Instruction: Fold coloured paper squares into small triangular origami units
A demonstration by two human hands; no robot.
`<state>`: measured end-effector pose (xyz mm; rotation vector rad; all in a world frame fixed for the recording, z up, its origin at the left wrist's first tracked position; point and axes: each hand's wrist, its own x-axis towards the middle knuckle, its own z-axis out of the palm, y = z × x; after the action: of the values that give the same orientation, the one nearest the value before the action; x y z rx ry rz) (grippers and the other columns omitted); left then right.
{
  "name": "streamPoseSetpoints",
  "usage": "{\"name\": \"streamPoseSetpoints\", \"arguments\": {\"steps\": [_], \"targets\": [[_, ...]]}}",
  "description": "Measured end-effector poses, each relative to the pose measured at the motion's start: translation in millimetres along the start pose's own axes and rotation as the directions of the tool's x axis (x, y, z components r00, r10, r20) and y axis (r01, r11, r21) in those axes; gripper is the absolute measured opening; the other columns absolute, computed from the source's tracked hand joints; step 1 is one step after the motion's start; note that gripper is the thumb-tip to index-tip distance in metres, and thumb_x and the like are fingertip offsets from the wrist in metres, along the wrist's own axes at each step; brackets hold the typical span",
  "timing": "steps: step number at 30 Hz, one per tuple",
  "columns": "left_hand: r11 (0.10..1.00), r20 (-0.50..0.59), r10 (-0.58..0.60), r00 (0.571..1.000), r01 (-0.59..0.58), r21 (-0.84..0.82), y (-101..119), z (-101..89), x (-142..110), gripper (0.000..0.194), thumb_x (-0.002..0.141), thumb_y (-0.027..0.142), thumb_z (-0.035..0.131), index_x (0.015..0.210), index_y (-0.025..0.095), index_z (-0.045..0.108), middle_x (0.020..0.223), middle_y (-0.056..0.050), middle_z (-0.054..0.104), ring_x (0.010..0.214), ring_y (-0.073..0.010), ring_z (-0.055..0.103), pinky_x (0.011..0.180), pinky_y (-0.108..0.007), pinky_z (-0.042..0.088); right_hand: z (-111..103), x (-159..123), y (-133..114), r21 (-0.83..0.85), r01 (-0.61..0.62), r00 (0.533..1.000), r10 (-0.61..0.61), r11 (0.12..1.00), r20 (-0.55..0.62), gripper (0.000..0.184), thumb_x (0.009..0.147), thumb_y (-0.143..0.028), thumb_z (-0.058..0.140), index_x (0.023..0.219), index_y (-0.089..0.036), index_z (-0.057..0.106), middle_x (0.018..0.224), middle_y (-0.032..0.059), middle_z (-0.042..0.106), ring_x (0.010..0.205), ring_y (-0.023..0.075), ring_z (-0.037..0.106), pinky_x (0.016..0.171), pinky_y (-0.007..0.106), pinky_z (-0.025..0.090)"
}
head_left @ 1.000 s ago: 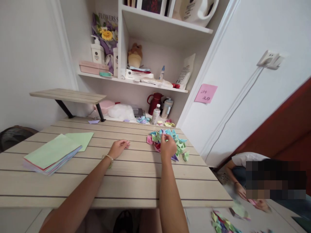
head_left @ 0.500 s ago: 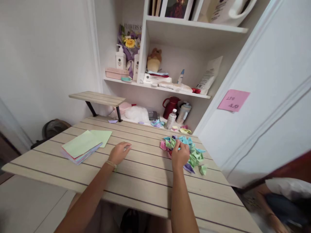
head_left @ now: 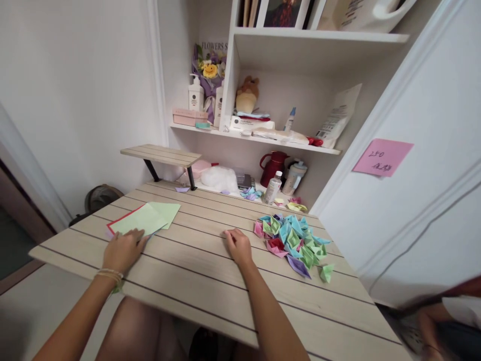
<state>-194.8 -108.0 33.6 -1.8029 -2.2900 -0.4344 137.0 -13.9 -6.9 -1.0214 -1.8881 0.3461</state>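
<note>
My left hand (head_left: 126, 249) rests on the near edge of a stack of coloured paper sheets (head_left: 141, 219), fingers stretched out over it. Light green sheets lie on top, and a red edge shows along the far left side. My right hand (head_left: 239, 245) is over the middle of the wooden table (head_left: 195, 255), its fingers curled together with nothing visible in them. To its right lies a pile of folded paper boats (head_left: 295, 235) in blue, green, pink and purple. One green paper boat (head_left: 326, 273) sits slightly apart at the pile's near right.
A small raised stand (head_left: 161, 154) occupies the table's far left. Behind the table, a clear bottle (head_left: 272, 187), a red jug (head_left: 273, 168) and a tumbler (head_left: 294, 178) stand beneath shelves. A pink note (head_left: 382, 157) is on the right wall. Another person's arm (head_left: 430, 326) shows at lower right.
My right hand has left the boat pile and moved left to mid-table. My left hand has moved left onto the paper stack. The view has shifted slightly.
</note>
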Motion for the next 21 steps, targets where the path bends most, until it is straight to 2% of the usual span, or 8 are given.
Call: {"name": "streamPoseSetpoints", "arguments": {"steps": [3,6,9,11,12,16,19,21], "targets": [[0.999,-0.064,0.04,0.997,-0.038,0.029,13.5,-8.4,-6.3,0.037,0.083,0.035,0.036,0.094,0.015,0.065,0.092,-0.013,0.068,0.085,-0.0284,0.062,0.085,-0.041,0.039,0.6,2.6,4.1,0.077,-0.097,0.992,0.102,0.992,-0.071,0.031,0.085,-0.034,0.041,0.085,-0.018,0.067,0.071,0.0053,0.063,0.066,0.0156,0.056,0.064,0.026,0.042],[0.979,-0.207,0.161,0.965,-0.182,-0.09,39.6,-14.7,-6.0,0.033,0.084,0.033,0.037,0.092,0.017,0.065,0.091,-0.012,0.068,0.085,-0.0265,0.062,0.078,-0.038,0.043,0.1,3.1,5.8,0.187,-0.158,0.987,0.155,0.97,0.03,0.039,0.077,-0.035,0.054,0.112,-0.018,0.057,0.062,0.0003,0.061,0.054,0.013,0.051,0.056,0.024,0.041],[0.766,-0.179,0.497,0.849,-0.526,-0.37,81.2,-12.4,6.2,0.024,0.082,0.029,0.044,0.085,0.021,0.066,0.085,-0.007,0.069,0.084,-0.0209,0.061,0.08,-0.033,0.043,-4.5,2.7,8.6,0.33,-0.19,0.958,0.101,0.925,0.267,0.085,0.063,-0.031,0.069,0.136,-0.019,0.026,0.067,-0.0026,0.063,0.049,0.0099,0.049,0.051,0.021,0.041],[0.572,-0.218,0.596,0.773,-0.599,-0.56,112.2,-4.9,18.8,0.018,0.08,0.027,0.049,0.082,0.022,0.066,0.082,-0.005,0.067,0.084,-0.0196,0.059,0.079,-0.032,0.044,-9.9,3.0,12.1,0.404,-0.208,0.941,0.069,0.891,0.331,0.097,0.058,-0.028,0.073,0.138,-0.02,0.019,0.075,-0.0009,0.065,0.052,0.0093,0.051,0.052,0.021,0.042],[0.539,-0.228,0.609,0.76,-0.607,-0.584,126.8,0.0,25.5,0.016,0.079,0.027,0.05,0.081,0.023,0.066,0.082,-0.005,0.067,0.085,-0.0191,0.058,0.078,-0.032,0.044,-13.0,3.6,14.4,0.43,-0.209,0.944,0.066,0.878,0.323,0.097,0.056,-0.027,0.074,0.137,-0.02,0.021,0.08,0.0003,0.065,0.056,0.0099,0.053,0.055,0.022,0.044],[0.476,-0.255,0.621,0.741,-0.615,-0.629,168.0,20.1,48.9,0.012,0.076,0.027,0.056,0.083,0.024,0.066,0.086,-0.005,0.065,0.09,-0.0195,0.056,0.081,-0.034,0.043,-22.8,7.0,25.7,0.458,-0.185,0.977,0.113,0.87,0.181,0.068,0.054,-0.027,0.074,0.118,-0.019,0.053,0.095,0.0054,0.065,0.08,0.0167,0.059,0.073,0.028,0.046],[0.45,-0.278,0.607,0.745,-0.61,-0.652,179.6,34.8,59.9,0.021,0.071,0.031,0.062,0.091,0.024,0.065,0.091,-0.006,0.061,0.093,-0.0205,0.054,0.082,-0.035,0.042,-23.8,9.0,34.3,0.475,-0.283,0.959,0.256,0.833,0.123,0.038,0.061,-0.031,0.067,0.096,-0.017,0.066,0.086,0.0065,0.067,0.073,0.0183,0.06,0.068,0.03,0.047],[0.448,-0.288,0.424,0.859,-0.475,-0.757,180.9,46.5,63.7,0.037,0.066,0.034,0.066,0.101,0.021,0.062,0.093,-0.006,0.057,0.095,-0.021,0.052,0.081,-0.034,0.043,-22.0,10.1,39.4,0.51,-0.329,0.939,0.333,0.795,0.086,0.035,0.062,-0.03,0.066,0.093,-0.016,0.068,0.079,0.0058,0.068,0.064,0.0168,0.059,0.06,0.029,0.047]]}}
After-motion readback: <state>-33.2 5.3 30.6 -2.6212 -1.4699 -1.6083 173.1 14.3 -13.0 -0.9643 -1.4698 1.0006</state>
